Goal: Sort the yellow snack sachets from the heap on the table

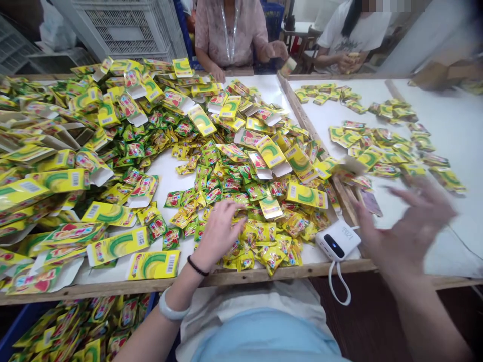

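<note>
My left hand [222, 231] reaches into a heap of small candy packets [264, 234], its fingers bent over them and the thumb apart. No packet shows clearly in its grasp. Smeared by motion, my right hand [403, 231] is over the table's right part with its fingers spread and nothing visible in them. A blurred small box [352, 166] is just beyond it, above the wooden divider [302, 113]. Yellow and green boxes, some with open flaps, lie around the packets; one yellow box [307, 195] is right of my left hand.
A white power bank [337, 241] with a loop strap is at the table's wooden front edge [264, 275]. Boxes [377, 146] lie beyond the divider. A large pile [86, 125] covers the left. Below is a blue crate [15, 327] of boxes. Two people [232, 35] work opposite.
</note>
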A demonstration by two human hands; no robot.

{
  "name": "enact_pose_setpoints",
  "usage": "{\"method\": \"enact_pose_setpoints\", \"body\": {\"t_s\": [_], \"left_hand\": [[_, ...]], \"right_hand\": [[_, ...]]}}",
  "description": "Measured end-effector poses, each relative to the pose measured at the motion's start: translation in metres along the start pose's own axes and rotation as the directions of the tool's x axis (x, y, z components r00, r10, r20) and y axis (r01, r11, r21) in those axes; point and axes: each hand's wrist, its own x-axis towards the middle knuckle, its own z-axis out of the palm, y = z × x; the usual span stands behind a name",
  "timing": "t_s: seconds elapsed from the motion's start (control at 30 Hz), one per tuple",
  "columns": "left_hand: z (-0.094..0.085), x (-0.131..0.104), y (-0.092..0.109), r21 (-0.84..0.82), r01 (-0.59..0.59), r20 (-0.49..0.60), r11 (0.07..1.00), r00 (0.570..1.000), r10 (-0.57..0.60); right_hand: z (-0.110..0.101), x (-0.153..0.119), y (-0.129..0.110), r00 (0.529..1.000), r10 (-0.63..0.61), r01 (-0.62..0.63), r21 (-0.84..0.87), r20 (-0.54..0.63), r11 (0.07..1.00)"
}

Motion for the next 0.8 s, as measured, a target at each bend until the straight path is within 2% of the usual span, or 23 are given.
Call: {"method": "enact_pose_setpoints", "body": {"t_s": [0.03,0.1,0.13,0.2,0.27,0.37,0.43,0.5,0.6,0.7,0.8], "left_hand": [[-0.002,0.001,-0.011,0.096,0.059,-0.073,0.994,0.996,-0.052],[-0.003,0.002,-0.029,0.218,0.154,-0.165,0.964,0.979,-0.12],[-0.003,0.001,-0.035,0.252,0.177,-0.17,0.951,0.976,-0.137],[-0.002,-0.003,-0.042,0.267,0.178,-0.128,0.947,0.981,-0.148],[-0.002,-0.007,-0.043,0.212,0.17,-0.103,0.962,0.983,-0.151],[-0.003,-0.013,-0.038,-0.02,0.243,-0.137,0.97,0.96,-0.244],[-0.003,-0.014,-0.033,-0.255,0.32,-0.106,0.912,0.929,-0.356],[0.0,-0.013,-0.026,-0.461,0.361,-0.012,0.811,0.911,-0.412],[0.003,-0.008,-0.013,-0.608,0.359,0.171,0.708,0.93,-0.325],[0.001,-0.005,-0.002,-0.627,0.354,0.31,0.694,0.931,-0.195],[-0.004,-0.005,0.002,-0.609,0.382,0.385,0.695,0.909,-0.161]], "right_hand": [[0.011,-0.005,-0.008,0.996,-0.072,0.077,-0.1,0.057,0.992],[0.037,-0.022,-0.034,0.936,-0.16,0.222,-0.177,0.312,0.959],[0.051,-0.031,-0.047,0.896,-0.166,0.257,-0.175,0.411,0.951],[0.074,-0.046,-0.069,0.845,-0.159,0.269,-0.149,0.511,0.951],[0.085,-0.053,-0.077,0.829,-0.147,0.235,-0.096,0.539,0.967],[0.083,-0.047,-0.073,0.833,-0.135,0.097,0.099,0.537,0.99],[0.074,-0.037,-0.069,0.83,-0.114,-0.064,0.296,0.545,0.953],[0.066,-0.027,-0.071,0.82,-0.123,-0.203,0.484,0.559,0.851],[0.06,-0.015,-0.082,0.812,-0.238,-0.213,0.651,0.532,0.729],[0.065,-0.011,-0.091,0.767,-0.322,-0.174,0.663,0.555,0.728],[0.071,-0.015,-0.091,0.703,-0.303,-0.241,0.616,0.644,0.75]]}}
